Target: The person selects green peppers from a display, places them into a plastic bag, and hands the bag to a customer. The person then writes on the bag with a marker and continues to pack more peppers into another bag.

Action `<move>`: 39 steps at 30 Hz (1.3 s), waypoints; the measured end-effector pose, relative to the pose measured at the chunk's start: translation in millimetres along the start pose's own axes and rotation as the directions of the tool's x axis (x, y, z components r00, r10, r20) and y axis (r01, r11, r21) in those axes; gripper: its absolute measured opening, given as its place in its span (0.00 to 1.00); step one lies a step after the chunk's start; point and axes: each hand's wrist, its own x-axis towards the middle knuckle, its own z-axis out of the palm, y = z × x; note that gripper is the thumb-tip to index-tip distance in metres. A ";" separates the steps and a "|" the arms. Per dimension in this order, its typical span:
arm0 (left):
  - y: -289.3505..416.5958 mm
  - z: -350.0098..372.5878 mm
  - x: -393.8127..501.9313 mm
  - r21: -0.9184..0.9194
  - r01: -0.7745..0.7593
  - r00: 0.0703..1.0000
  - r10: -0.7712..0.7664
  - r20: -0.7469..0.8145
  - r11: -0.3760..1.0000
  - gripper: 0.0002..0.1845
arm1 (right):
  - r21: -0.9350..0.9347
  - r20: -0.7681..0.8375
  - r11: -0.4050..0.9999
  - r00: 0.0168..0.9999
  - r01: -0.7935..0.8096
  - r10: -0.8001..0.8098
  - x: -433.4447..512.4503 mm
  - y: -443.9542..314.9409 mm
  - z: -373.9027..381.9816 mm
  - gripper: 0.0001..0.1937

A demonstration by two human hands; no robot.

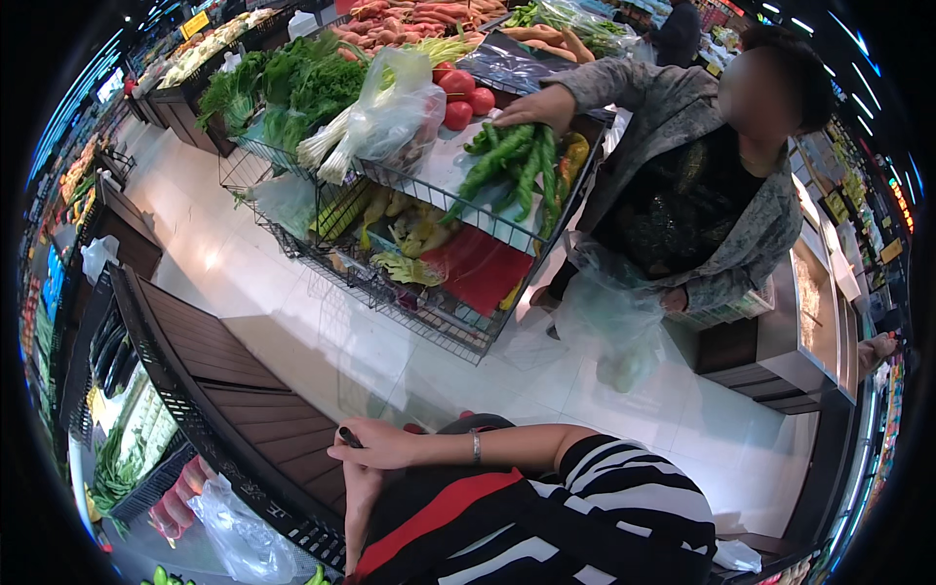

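Observation:
My right hand [379, 442] is closed around a dark pen or marker [350, 437], whose blunt end sticks out past the thumb. Directly beneath it is my left hand [360, 479], mostly covered by the right, so its fingers cannot be made out. Both meet in front of my striped shirt [468, 526], beside the dark slatted side of a produce stand [241, 409]. Beyond the floor stands a wire cart [409, 311] loaded with vegetables. Long green peppers [512, 164], tomatoes [458, 91] and bagged white-stemmed greens [387, 110] lie on its top.
Across the cart, another person [680, 168] rests one hand on the peppers and holds a filled plastic bag [621, 322]. At left, the stand bears eggplants [113, 355] and a clear plastic bag [241, 534]. A display counter [775, 358] stands at right on the tiled floor [585, 395].

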 end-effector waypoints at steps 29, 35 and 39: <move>100.7 47.0 219.5 0.580 -0.409 0.858 0.079 0.508 0.705 0.15 | -0.138 -0.689 0.989 0.711 0.062 -0.140 38.4 -21.6 -136.8 0.05; 91.8 1.0 252.1 0.644 -0.389 0.887 0.080 0.454 0.658 0.13 | 0.074 -0.528 0.997 0.847 -0.021 0.057 94.7 -33.2 -127.1 0.08; 75.9 -8.9 264.5 0.583 -0.366 0.838 -0.015 0.545 0.725 0.13 | -0.131 -0.537 0.991 0.842 -0.031 -0.044 105.0 -39.2 -128.9 0.10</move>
